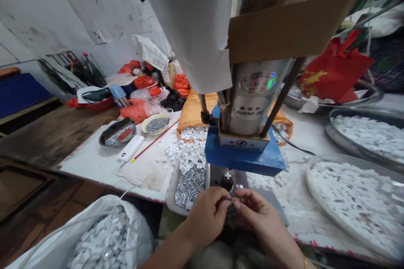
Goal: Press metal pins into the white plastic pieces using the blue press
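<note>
My left hand (206,214) and my right hand (260,214) meet in front of the press. Both have thumb and forefinger pinched together; what lies between the fingertips is too small to make out. Just beyond them, a white cross-shaped plastic piece (227,175) sits on the dark round fixture (226,183) under the blue press head (246,157). Left of the fixture is a clear plastic bin (171,195), holding metal screws or nails (190,185) and small white plastic pieces (191,162).
Orange sacks (194,107) of white pieces stand behind the press. A round tray (311,176) and a metal basin (331,128) of white parts are on the right. A bowl of metal parts (157,125), a white power bank (131,148) and a red stick (156,139) lie left. Below stands a white sack (139,222).
</note>
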The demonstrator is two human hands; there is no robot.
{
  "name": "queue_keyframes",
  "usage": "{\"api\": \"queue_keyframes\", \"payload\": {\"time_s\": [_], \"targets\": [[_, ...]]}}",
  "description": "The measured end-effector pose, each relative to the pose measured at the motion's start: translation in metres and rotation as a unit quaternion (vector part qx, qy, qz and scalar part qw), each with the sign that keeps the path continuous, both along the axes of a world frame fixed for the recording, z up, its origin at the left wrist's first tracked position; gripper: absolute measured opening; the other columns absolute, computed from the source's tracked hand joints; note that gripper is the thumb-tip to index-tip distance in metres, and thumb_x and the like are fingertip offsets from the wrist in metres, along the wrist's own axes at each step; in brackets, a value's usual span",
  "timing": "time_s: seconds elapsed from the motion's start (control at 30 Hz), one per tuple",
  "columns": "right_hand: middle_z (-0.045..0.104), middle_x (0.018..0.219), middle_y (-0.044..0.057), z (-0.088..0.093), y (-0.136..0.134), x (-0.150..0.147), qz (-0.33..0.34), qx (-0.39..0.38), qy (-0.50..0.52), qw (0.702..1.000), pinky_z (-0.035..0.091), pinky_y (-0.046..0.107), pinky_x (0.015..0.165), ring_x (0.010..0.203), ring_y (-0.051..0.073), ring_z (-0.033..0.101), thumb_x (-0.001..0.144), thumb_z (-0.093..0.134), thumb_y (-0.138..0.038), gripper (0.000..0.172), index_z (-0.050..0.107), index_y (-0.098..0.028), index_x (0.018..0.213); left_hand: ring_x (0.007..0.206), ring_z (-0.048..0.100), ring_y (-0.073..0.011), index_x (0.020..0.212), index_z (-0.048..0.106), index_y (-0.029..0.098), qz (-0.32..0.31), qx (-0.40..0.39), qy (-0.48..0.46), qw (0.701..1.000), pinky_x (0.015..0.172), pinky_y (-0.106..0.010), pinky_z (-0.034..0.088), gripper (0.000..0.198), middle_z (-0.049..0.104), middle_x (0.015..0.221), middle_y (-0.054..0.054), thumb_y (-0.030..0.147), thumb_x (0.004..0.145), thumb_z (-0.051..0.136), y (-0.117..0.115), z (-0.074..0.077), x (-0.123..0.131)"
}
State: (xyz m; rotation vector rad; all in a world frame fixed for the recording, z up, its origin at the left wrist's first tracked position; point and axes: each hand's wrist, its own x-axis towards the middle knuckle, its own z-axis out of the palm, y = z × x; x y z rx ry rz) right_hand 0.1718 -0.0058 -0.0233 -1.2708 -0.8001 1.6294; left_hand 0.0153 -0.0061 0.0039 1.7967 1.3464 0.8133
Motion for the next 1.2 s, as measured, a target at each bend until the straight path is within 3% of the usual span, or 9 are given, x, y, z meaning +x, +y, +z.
{"api": "queue_keyframes", "payload": {"time_s": [0.3,0.43,0.6,0.7,0.83,1.0,1.2], "targets": [[0.059,0.060,-0.004,-0.005,-0.002,-0.001,0.017,-0.022,0.055,0.998,0.028,0.017,0.039,0.044,0.005,0.041,0.058,0.081,-0.041,0.038,0.061,-0.019,0.083,0.075,0.057,-0.0158,0.080,0.060,0.019,-0.002,0.018,0.003,1.000,0.068,-0.025,0.040,0.015,0.064,0.079,-0.003,0.014,0.084,0.046,-0.004,-0.003,0.004],[0.055,0.056,-0.006,-0.002,-0.002,-0.003,0.018,-0.019,0.053,0.998,0.028,0.017,0.039,0.042,0.004,0.038,0.059,0.080,-0.041,0.038,0.061,-0.020,0.083,0.074,0.054,-0.0146,0.079,0.058,0.018,0.004,-0.021,-0.022,1.000,0.067,-0.024,0.038,0.013,0.061,0.076,-0.001,0.016,0.085,0.046,-0.002,-0.001,0.004],[0.063,0.068,-0.001,0.005,-0.002,-0.003,-0.020,0.039,-0.003,0.999,0.041,0.020,0.048,0.056,0.010,0.053,0.054,0.082,-0.039,0.035,0.062,-0.019,0.075,0.066,0.047,-0.0114,0.074,0.055,0.017,0.011,-0.107,-0.081,0.991,0.060,-0.022,0.035,0.015,0.052,0.067,0.003,0.018,0.085,0.044,-0.001,-0.002,0.004],[0.064,0.070,0.000,0.009,-0.001,-0.001,-0.037,0.070,-0.030,0.996,0.046,0.023,0.057,0.067,0.015,0.058,0.055,0.081,-0.037,0.032,0.062,-0.020,0.074,0.066,0.046,-0.0108,0.074,0.055,0.016,0.011,-0.108,-0.088,0.990,0.061,-0.022,0.034,0.013,0.052,0.067,0.003,0.017,0.083,0.047,-0.001,-0.002,0.004],[0.064,0.070,0.001,0.009,0.001,-0.001,-0.034,0.067,-0.044,0.996,0.046,0.024,0.054,0.064,0.015,0.057,0.054,0.080,-0.039,0.033,0.061,-0.020,0.075,0.061,0.043,-0.0092,0.072,0.054,0.016,0.025,-0.131,-0.139,0.981,0.057,-0.020,0.032,0.008,0.047,0.063,0.005,0.020,0.079,0.054,0.001,-0.003,0.002],[0.064,0.070,0.001,0.004,0.000,-0.005,-0.020,0.071,-0.021,0.997,0.045,0.024,0.055,0.065,0.015,0.058,0.054,0.081,-0.039,0.034,0.061,-0.021,0.075,0.044,0.035,-0.0058,0.074,0.051,0.017,0.037,-0.225,-0.249,0.941,0.044,-0.019,0.026,0.019,0.044,0.053,0.007,0.035,0.082,0.052,0.007,-0.008,0.003],[0.063,0.069,0.000,0.005,-0.001,-0.007,0.006,0.071,-0.008,0.997,0.043,0.022,0.051,0.061,0.013,0.057,0.056,0.080,-0.041,0.034,0.061,-0.021,0.075,0.039,0.033,-0.0035,0.076,0.051,0.017,0.036,-0.236,-0.258,0.936,0.042,-0.017,0.024,0.017,0.045,0.049,0.009,0.033,0.080,0.054,0.008,-0.010,0.005]]}}
